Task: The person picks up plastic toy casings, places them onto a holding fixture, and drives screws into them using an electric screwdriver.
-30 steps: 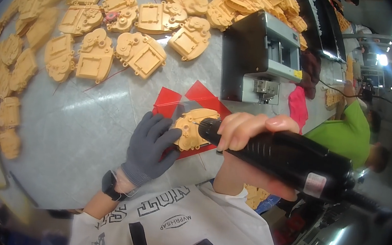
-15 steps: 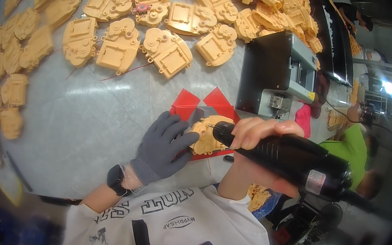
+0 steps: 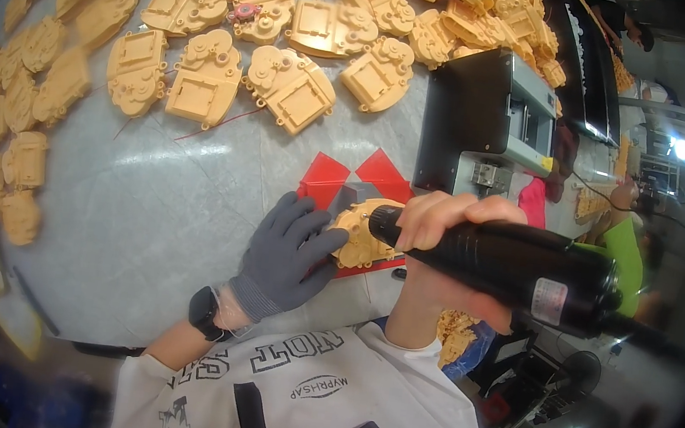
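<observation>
My right hand [image 3: 451, 236], bare, is wrapped round a black electric screwdriver [image 3: 524, 270], held nearly level with its cord trailing off right. The tool's tip meets the upper right part of a yellow plastic housing [image 3: 357, 237]. That housing rests on a grey block with red angled plates [image 3: 326, 176], a kind of fixture. My left hand [image 3: 291, 250], in a grey knit glove, holds the housing's left edge with its thumb and forefinger, the other fingers lying against the fixture. Part of the housing is hidden behind the screwdriver and right hand.
Rows of similar yellow housings [image 3: 289, 92] lie across the far table, piled higher at the back right. A black and grey box-shaped machine [image 3: 473, 127] stands right of the fixture. Pink cloth [image 3: 532, 201] lies beside it. A person in green [image 3: 624, 257] is at the right.
The screwdriver has tilted and shifted slightly, its tip still at the housing. My left hand keeps its place. The whole view has moved a little.
</observation>
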Demonstrator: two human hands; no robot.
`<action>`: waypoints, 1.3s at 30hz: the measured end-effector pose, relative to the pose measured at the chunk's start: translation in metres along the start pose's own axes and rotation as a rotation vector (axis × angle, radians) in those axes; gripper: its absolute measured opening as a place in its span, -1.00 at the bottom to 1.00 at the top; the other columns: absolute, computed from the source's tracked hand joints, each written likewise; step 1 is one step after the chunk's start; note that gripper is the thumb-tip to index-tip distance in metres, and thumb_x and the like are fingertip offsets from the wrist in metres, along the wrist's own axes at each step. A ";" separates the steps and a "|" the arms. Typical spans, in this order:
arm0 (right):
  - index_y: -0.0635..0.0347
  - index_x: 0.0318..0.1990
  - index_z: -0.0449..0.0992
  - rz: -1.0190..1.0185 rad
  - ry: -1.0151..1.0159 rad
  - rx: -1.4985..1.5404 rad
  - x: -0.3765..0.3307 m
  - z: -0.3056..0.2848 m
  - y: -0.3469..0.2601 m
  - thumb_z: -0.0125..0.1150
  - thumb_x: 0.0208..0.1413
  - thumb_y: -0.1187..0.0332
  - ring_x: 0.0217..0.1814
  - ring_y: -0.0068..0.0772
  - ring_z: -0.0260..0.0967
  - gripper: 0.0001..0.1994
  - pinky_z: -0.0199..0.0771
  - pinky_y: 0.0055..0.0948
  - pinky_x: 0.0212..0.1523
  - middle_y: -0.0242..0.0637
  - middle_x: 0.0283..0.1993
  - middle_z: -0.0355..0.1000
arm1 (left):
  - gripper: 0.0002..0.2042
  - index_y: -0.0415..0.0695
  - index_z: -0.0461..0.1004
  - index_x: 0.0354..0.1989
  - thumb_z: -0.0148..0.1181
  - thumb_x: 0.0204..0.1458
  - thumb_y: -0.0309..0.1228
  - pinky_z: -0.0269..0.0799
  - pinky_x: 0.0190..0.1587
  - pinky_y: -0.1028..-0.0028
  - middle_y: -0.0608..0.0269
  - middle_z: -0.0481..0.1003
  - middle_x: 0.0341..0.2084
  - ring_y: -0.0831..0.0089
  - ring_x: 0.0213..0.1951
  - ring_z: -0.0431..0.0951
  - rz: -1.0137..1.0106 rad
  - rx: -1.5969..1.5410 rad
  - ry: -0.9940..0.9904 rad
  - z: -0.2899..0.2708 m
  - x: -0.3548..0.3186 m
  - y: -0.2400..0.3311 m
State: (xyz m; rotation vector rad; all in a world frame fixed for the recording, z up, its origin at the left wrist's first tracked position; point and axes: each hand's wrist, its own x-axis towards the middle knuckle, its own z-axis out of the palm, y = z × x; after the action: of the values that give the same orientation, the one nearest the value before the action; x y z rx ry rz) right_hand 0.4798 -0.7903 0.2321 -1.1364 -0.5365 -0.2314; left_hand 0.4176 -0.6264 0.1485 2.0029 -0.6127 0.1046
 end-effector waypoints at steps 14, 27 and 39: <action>0.24 -0.14 0.21 0.077 0.083 -0.147 0.003 0.010 0.003 0.09 -0.35 -0.43 -0.70 -0.40 0.27 -0.14 0.33 -0.47 -0.63 -0.27 -0.60 0.31 | -0.39 -0.19 0.29 -0.05 0.30 -0.44 -0.49 0.26 0.01 0.13 -0.02 0.33 -0.08 -0.07 -0.05 0.31 0.008 -0.095 -0.004 -0.003 -0.001 0.006; 0.25 -0.05 0.16 -0.239 0.464 -0.150 -0.036 -0.033 -0.057 -0.11 -0.15 -0.44 -0.72 -0.37 0.23 -0.16 0.28 -0.38 -0.59 -0.25 -0.59 0.26 | -0.45 -0.25 0.26 0.04 0.22 -0.23 -0.45 0.36 -0.12 0.36 -0.02 0.40 -0.14 0.20 -0.14 0.45 -0.396 -0.053 -0.147 -0.005 0.040 0.033; 0.22 0.01 0.18 -0.227 0.430 -0.030 -0.027 -0.036 -0.073 -0.06 -0.17 -0.42 -0.67 -0.42 0.17 -0.15 0.23 -0.34 -0.48 -0.33 -0.56 0.23 | -0.51 -0.18 0.40 -0.19 0.15 -0.48 -0.73 0.35 -0.16 0.32 0.16 0.42 -0.27 0.13 -0.18 0.41 0.038 -0.274 0.164 -0.037 0.021 0.037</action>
State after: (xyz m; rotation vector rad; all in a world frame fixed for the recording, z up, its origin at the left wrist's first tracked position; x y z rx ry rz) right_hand 0.4354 -0.8554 0.2651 -1.0157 -0.2782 -0.6658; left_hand 0.4255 -0.6174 0.2038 1.6995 -0.5295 0.1952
